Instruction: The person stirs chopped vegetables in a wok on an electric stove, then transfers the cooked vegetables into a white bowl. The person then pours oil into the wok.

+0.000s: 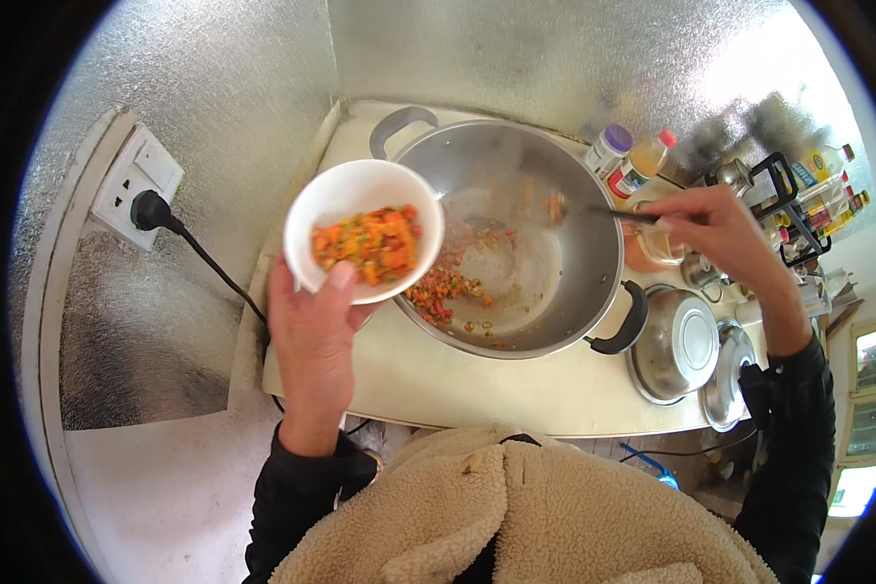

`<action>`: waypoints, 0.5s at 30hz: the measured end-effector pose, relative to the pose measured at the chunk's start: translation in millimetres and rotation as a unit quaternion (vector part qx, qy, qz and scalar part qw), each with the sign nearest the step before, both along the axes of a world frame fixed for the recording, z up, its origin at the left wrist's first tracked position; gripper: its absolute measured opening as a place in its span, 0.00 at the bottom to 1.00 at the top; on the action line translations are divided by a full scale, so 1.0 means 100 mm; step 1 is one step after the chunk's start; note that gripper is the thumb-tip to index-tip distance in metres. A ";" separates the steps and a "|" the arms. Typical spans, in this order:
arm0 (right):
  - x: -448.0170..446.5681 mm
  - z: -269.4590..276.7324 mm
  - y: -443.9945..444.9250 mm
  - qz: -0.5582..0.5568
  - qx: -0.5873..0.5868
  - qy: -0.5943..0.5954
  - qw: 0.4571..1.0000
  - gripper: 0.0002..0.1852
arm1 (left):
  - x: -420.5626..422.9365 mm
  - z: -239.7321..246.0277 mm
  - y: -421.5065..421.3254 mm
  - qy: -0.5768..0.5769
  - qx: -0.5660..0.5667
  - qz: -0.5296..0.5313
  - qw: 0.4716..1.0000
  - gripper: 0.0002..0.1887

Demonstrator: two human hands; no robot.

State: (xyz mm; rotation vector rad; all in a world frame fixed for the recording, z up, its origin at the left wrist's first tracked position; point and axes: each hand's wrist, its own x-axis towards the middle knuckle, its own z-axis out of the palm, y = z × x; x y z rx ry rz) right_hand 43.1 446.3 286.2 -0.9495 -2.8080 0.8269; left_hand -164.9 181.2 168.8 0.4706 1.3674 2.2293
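A white bowl with chopped orange, red and green food is in my left hand, tilted a little over the left rim of a large two-handled metal pan. My right hand grips the dark handle of a spatula or ladle, whose head is blurred over the pan and carries some food. More of the chopped food lies on the pan's bottom, mostly at the lower left. Faint steam hangs above it.
Right of the pan stand an upturned metal bowl, a metal lid, an orange container, a purple-capped jar and a red-capped bottle. More bottles stand by a black rack. A black plug sits in the left wall socket.
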 end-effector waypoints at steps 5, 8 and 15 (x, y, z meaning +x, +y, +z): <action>-0.10 -0.62 0.27 0.151 0.326 -0.146 0.922 0.08 | -0.05 -0.10 -0.36 0.007 -0.043 0.094 0.995 0.27; -0.40 -0.80 0.26 0.111 0.271 -0.158 0.943 0.07 | -0.03 -0.13 -0.51 0.025 -0.037 0.101 0.994 0.28; -0.81 -0.78 0.16 0.260 0.361 0.024 0.895 0.08 | -0.06 -0.15 -0.61 0.019 -0.016 0.129 0.991 0.29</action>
